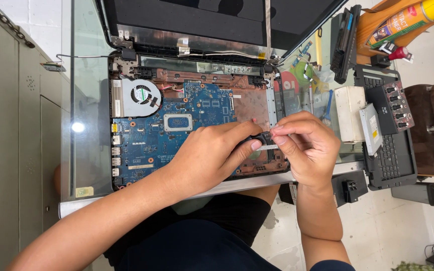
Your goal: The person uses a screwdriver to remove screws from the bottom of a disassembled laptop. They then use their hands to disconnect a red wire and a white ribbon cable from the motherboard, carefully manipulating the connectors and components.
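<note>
Head view looks straight down on a small black part (257, 141) with a pale flat strip (266, 147) coming off it, held just above the lower right corner of the opened laptop base (257, 103). The part's long axis runs roughly left to right, slightly rising to the right, and it sits between the two hands, so neither has to reach: both are on it. Left hand (209, 158) comes in from the lower left, its fingers (249, 145) curled shut around the part's left end, thumb tip pressed along the underside by the strip. Right hand (307, 145) comes up from below on the right, fingers (280, 131) pinched closed on the right end, where part and strip meet; whether it grips the strip or the black body I cannot tell. Under the hands lies the blue board (177, 125), with the round fan (140, 95) at its upper left and the metal-framed chip socket (178, 122) in the middle. Beyond the base the lid (217, 20) stands folded back. All of it rests on a glass desk (84, 100). Well to the right lie a white box (348, 113), a slim silver drive (371, 128) and a black keyboard (393, 158), apart from both hands.
</note>
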